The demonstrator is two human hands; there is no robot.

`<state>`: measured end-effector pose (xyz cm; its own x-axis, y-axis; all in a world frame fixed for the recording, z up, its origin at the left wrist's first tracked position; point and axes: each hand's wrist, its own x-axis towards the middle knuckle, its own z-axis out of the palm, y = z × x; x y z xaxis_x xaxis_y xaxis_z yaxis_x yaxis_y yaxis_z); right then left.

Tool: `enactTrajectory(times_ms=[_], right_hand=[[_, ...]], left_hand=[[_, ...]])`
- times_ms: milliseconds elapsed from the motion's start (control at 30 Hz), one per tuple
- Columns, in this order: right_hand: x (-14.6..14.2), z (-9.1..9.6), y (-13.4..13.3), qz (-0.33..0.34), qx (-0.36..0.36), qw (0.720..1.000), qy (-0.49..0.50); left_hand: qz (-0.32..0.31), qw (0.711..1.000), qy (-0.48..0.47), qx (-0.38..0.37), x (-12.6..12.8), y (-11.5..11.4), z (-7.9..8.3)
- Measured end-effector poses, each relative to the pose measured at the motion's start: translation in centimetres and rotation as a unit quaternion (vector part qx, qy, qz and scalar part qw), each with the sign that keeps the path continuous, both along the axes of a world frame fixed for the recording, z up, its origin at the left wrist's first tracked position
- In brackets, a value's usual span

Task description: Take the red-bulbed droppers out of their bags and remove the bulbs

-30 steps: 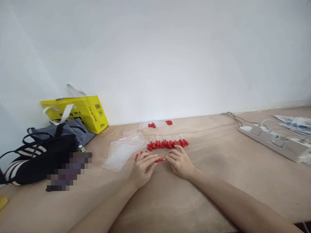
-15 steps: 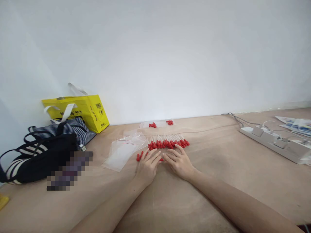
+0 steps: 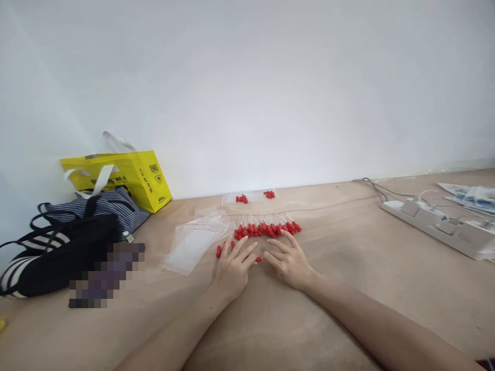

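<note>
1. A second earlier your left hand had curled over the red cap while your right hand met it. At this moment both hands lay flat on the bench, with the fingers spread and gripping nothing.
2. The red cap lay on the bench in the narrow gap between your two sets of fingertips. I could not tell whether either touched it.
3. The loose red caps sat just left of your left fingers, and the row of red-tipped sticks lay just beyond both hands.

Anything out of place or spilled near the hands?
A few red caps lie loose beside the left hand, apart from the neat row; another cap sits between it and the right hand. Nothing looks damaged.
</note>
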<state>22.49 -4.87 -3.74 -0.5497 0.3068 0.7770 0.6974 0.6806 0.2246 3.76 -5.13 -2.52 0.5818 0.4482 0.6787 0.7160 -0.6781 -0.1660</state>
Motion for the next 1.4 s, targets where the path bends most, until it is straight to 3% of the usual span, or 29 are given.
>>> enactTrajectory(times_ms=[467, 567, 700, 867, 1000, 1200, 1400], right_hand=[[0.8, -0.1, -0.5, 0.009, -0.009, 1.0, 0.008], [2.6, 0.2, 0.0, -0.02, -0.015, 0.999, 0.046], [4.2, 0.3, 0.5, -0.095, -0.058, 0.99, 0.082], [2.2, -0.6, 0.4, -0.084, -0.162, 0.981, 0.064], [0.4, -0.9, 0.6, -0.029, -0.216, 0.971, 0.098], [-2.2, -0.8, 1.2, -0.006, -0.251, 0.953, 0.168], [-4.3, -0.7, 1.5, 0.019, -0.253, 0.952, 0.171]], left_hand=[[-0.015, 0.999, 0.034, 0.006, -0.3, -1.0, 1.2], [0.025, 1.0, 0.002, -0.008, -1.9, -0.7, 1.2], [0.085, 0.99, -0.108, -0.039, -4.1, 0.1, 1.2], [0.133, 0.946, -0.251, -0.158, -5.0, 1.3, 1.5], [0.185, 0.898, -0.316, -0.245, -5.5, 1.9, 1.8], [0.212, 0.906, -0.243, -0.276, -4.4, 2.2, 1.6], [0.189, 0.911, -0.264, -0.253, -4.1, 2.2, 1.6]])
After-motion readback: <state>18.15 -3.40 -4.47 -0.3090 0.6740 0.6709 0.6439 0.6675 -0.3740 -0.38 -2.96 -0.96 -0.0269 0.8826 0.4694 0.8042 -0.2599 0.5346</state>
